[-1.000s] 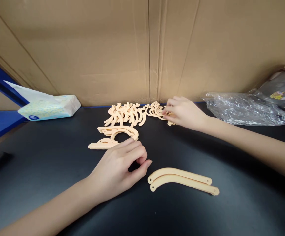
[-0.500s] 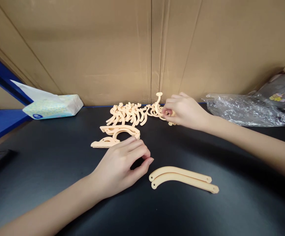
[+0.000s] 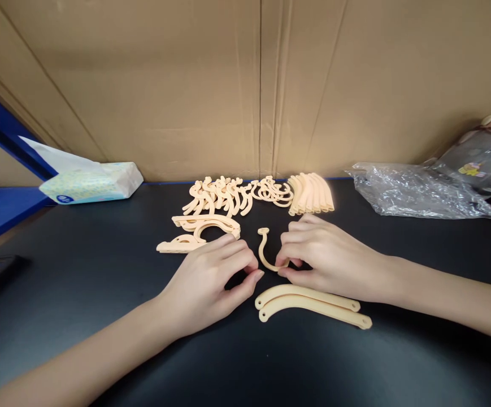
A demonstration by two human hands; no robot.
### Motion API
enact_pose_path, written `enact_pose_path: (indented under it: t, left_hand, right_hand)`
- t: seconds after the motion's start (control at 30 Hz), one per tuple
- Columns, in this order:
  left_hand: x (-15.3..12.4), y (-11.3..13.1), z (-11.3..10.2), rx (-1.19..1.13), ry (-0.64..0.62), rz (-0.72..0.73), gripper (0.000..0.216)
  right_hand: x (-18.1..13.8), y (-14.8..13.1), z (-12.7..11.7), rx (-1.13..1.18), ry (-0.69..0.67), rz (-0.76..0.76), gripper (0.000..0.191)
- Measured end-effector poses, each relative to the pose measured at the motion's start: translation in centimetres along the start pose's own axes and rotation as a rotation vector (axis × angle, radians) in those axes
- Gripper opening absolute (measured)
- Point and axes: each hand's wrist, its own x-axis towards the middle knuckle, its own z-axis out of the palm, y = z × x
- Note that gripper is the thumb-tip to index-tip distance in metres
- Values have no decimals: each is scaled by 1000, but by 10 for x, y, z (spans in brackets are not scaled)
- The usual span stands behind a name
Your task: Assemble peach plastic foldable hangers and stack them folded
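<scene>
In the head view, the right hand has its grip pinched on a slim peach plastic hanger hook, a smooth J-curve with a flat cap at its upper end, just above the matt black bench between the two hands. The left hand curls loosely, its grip released with nothing visible in it. Near the right hand lie two bowed hanger arms, side by side, with small round holes at their ends. Beyond the left hand sit smooth folded hangers; farther back spread a heap of curved pieces, tangled loose hooks and a neat fan of ribbed-looking arms, near a crinkled clear plastic bag.
</scene>
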Motion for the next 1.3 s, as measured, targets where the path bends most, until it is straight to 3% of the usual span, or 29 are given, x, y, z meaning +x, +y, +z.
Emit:
enact_pose_path:
  t: [0.37, 0.6, 0.8, 1.0, 1.13, 1.3]
  left_hand:
    - [2, 2, -2, 37, 42, 12, 14]
    - [28, -5, -20, 293, 87, -147, 16]
    - [80, -37, -34, 627, -33, -357, 22]
    - [125, -79, -41, 577, -212, -583, 35]
    - [139, -85, -40, 540, -338, -709, 41]
    - [143, -77, -38, 545, -352, -778, 39]
  right_hand:
    - [1, 4, 5, 48, 22, -45, 14]
    - [-8, 6, 3, 49, 36, -46, 16]
    - [-22, 10, -5, 33, 64, -8, 16]
    - [-11, 25, -5, -116, 115, 1, 21]
    - [11, 36, 2, -159, 124, -14, 30]
    - [36, 42, 16, -198, 102, -34, 33]
